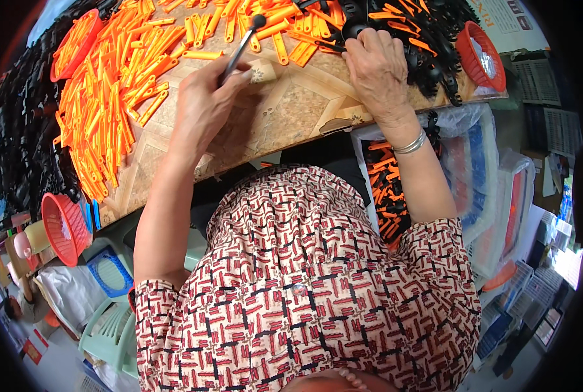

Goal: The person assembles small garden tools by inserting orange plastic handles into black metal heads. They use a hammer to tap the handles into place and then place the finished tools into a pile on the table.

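My left hand [206, 101] is over the near part of the table, closed around a thin grey rod with a round black knob [259, 21] at its far end. Its lower end is hidden in my fist. My right hand [381, 68] is at the edge of the heap of black plastic parts [435, 62], fingers bent and pressed onto a black plastic part [355, 14]. The fingertips are partly hidden. Loose orange plastic handles [279, 49] lie just beyond both hands, some of them beside the black pieces.
A big pile of orange handles [98, 111] covers the left of the wooden-patterned table [298, 98], with black strips [23, 124] past it. Red baskets [481, 55] stand at both sides. An open bag of orange and black pieces [386, 183] sits below my right forearm.
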Tool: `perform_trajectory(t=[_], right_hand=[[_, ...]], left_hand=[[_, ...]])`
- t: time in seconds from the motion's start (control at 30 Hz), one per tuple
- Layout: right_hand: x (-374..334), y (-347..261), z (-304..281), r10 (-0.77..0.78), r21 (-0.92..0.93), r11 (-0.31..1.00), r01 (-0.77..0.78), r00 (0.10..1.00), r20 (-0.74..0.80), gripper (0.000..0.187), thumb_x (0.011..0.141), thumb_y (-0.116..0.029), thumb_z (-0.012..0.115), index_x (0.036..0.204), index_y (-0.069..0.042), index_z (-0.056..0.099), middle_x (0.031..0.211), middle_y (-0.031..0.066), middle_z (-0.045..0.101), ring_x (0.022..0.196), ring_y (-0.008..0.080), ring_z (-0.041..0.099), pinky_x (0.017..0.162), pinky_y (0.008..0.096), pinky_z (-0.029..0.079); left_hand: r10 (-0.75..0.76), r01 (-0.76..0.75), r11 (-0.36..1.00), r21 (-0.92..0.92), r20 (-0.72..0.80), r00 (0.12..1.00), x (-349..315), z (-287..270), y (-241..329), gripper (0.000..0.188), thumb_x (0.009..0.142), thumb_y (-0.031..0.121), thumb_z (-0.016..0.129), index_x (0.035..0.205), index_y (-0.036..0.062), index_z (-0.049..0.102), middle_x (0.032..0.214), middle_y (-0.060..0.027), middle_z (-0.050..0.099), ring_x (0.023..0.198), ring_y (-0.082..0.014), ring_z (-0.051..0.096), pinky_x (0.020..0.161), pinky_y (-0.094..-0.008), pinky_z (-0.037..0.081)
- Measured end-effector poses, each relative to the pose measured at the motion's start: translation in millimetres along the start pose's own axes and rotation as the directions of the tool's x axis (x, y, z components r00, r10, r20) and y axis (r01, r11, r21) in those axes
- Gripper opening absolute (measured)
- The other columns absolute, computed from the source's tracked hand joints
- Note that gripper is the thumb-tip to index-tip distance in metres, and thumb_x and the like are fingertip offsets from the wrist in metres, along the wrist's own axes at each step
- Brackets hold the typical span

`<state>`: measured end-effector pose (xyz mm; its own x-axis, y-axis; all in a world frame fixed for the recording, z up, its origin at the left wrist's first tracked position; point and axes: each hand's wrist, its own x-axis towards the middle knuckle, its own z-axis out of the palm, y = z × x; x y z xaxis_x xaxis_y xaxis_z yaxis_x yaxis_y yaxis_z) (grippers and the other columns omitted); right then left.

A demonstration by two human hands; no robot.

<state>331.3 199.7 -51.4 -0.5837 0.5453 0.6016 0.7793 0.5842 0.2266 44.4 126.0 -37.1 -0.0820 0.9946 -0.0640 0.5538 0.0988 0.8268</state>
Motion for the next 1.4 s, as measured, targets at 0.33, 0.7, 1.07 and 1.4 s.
perform_trajectory(t=[0.33, 0.7, 1.07, 1.4], right_hand=[[-23.9, -8.5, -45.7, 0.141, 0.204, 0.969, -0.136, 0.990, -0.008, 0.019, 0.080, -0.007, 0.075, 0.094, -0.007, 0.063, 0.102, 0.0051, 0.064, 0.096, 0.0238, 0.061, 0.082, 0.0385, 0.043], [-74.1, -68.3, -78.6, 0.281, 0.587, -0.270, -0.763, 0.520, 0.806, 0.011, 0.096, -0.005, 0.069, 0.101, 0.001, 0.062, 0.078, 0.0009, 0.069, 0.072, 0.0047, 0.064, 0.065, 0.0210, 0.050], [-83.0, -79.6, -69.7, 0.248, 0.481, -0.366, -0.797, 0.414, 0.876, 0.011, 0.097, -0.005, 0.067, 0.102, 0.005, 0.065, 0.076, 0.0041, 0.068, 0.065, 0.0066, 0.063, 0.055, 0.0238, 0.054], [-83.8, -81.7, -67.7, 0.255, 0.478, -0.358, -0.802, 0.408, 0.876, 0.013, 0.099, -0.007, 0.066, 0.108, 0.002, 0.066, 0.082, 0.0041, 0.067, 0.067, 0.0076, 0.064, 0.058, 0.0230, 0.054]], left_hand=[[0.177, -0.133, 0.857, 0.498, -0.040, 0.983, 50.3, 50.0, 19.3, 0.044, 0.089, 0.045, 0.077, 0.101, 0.0035, 0.072, 0.092, -0.0196, 0.073, 0.091, -0.0371, 0.071, 0.079, -0.0450, 0.054], [-0.165, 0.177, 0.973, -0.149, 0.090, 0.982, 6.6, 4.0, 10.1, 0.023, 0.097, 0.023, 0.073, 0.097, 0.0012, 0.067, 0.082, -0.0044, 0.072, 0.053, -0.0056, 0.056, 0.051, -0.0212, 0.044], [-0.159, 0.277, 0.778, -0.564, 0.249, 0.955, -9.5, 19.9, 4.7, 0.023, 0.096, 0.025, 0.075, 0.099, 0.0029, 0.070, 0.083, -0.0021, 0.066, 0.054, -0.0072, 0.055, 0.052, -0.0209, 0.043], [-0.080, 0.233, 0.872, -0.431, 0.344, 0.936, -16.5, 50.9, 26.5, 0.019, 0.091, 0.013, 0.077, 0.103, -0.0009, 0.072, 0.079, -0.0023, 0.068, 0.056, -0.0063, 0.054, 0.054, -0.0205, 0.042]])
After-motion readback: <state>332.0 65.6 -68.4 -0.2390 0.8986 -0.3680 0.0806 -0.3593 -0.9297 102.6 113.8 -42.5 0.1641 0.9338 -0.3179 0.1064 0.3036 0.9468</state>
